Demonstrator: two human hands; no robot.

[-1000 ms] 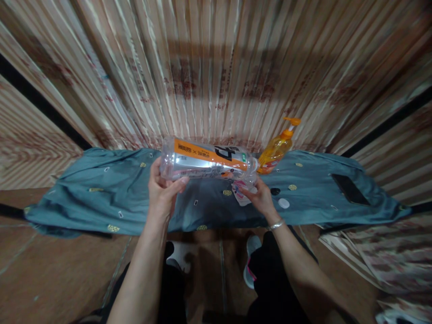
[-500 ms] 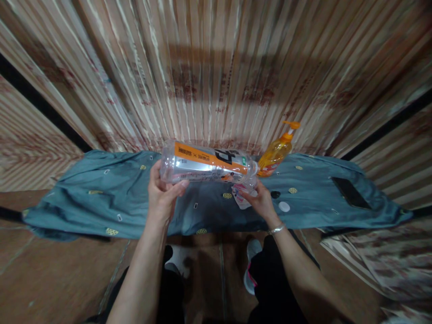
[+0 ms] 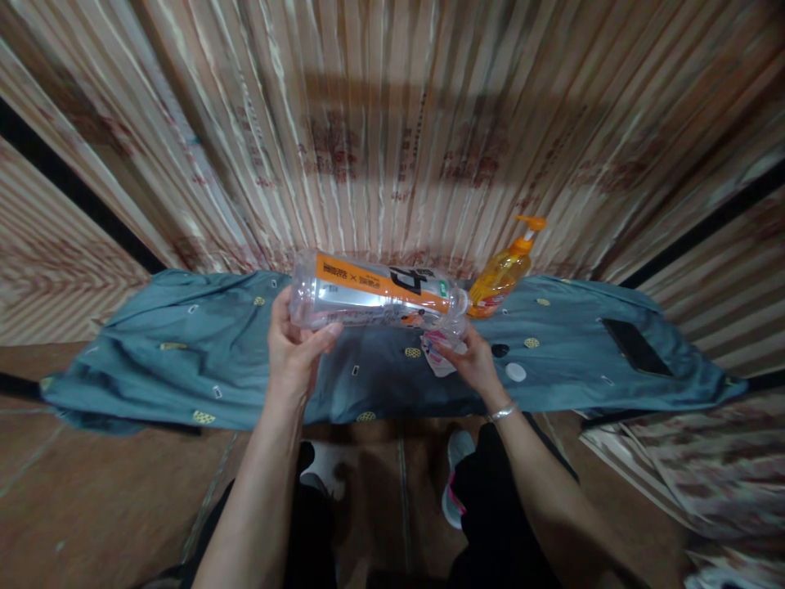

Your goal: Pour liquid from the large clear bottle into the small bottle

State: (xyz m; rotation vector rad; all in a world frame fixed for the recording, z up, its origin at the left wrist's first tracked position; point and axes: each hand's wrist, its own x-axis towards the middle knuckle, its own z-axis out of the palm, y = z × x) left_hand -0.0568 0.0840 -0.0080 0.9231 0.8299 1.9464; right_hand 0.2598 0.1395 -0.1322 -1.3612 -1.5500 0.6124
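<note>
A large clear plastic bottle (image 3: 374, 293) with an orange label lies on its side in the air above a table covered in a blue-green cloth (image 3: 184, 360). My left hand (image 3: 294, 348) grips its base end from below, fingers closed round it. My right hand (image 3: 469, 360) is closed at the neck end, fingers around a small clear cup or pouch with pink print (image 3: 438, 352) held under the bottle's mouth. A silver bracelet is on that wrist.
An orange pump bottle (image 3: 506, 270) stands at the back of the table. A white cap (image 3: 516, 372) and a dark cap (image 3: 500, 350) lie on the cloth right of my hand. A black phone (image 3: 634, 345) lies further right. Striped curtains hang behind.
Hardly anything differs: both hands keep the bottle in the same sideways position, with only a slight wobble of the view.
</note>
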